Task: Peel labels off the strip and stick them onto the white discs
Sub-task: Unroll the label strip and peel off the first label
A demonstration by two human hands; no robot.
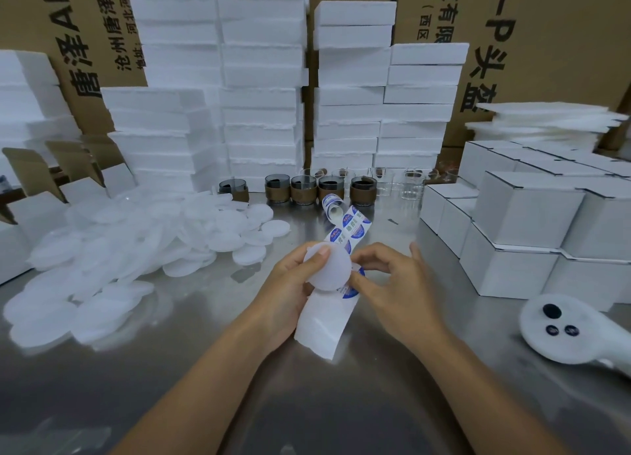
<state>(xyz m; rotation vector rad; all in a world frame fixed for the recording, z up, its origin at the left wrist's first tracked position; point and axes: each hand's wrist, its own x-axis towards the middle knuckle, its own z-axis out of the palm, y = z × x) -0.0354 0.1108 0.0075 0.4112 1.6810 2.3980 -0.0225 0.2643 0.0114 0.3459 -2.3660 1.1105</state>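
Everything here sits on a shiny stainless steel table [341,403]. Just above its middle, the person's left hand [290,284] grips a round white foam disc [329,268], thumb pressed flat on its face, fingers curled behind, and the same hand also holds the long white backing strip of blue-and-white round labels [353,227]. The strip runs from a bare white tail hanging below the disc, behind it, and up toward a loose curl on the table further back.

The right hand [392,284] is at the disc's right edge, thumb and forefinger pinched narrow on a blue-rimmed label [351,289] sitting half under the disc. Can't tell if it's fully off the backing.

Left of the hands, a big messy pile of white foam discs [119,249] sprawls over the table. Toward the table's back edge stands a row of glass cups with brown sleeves [304,190].
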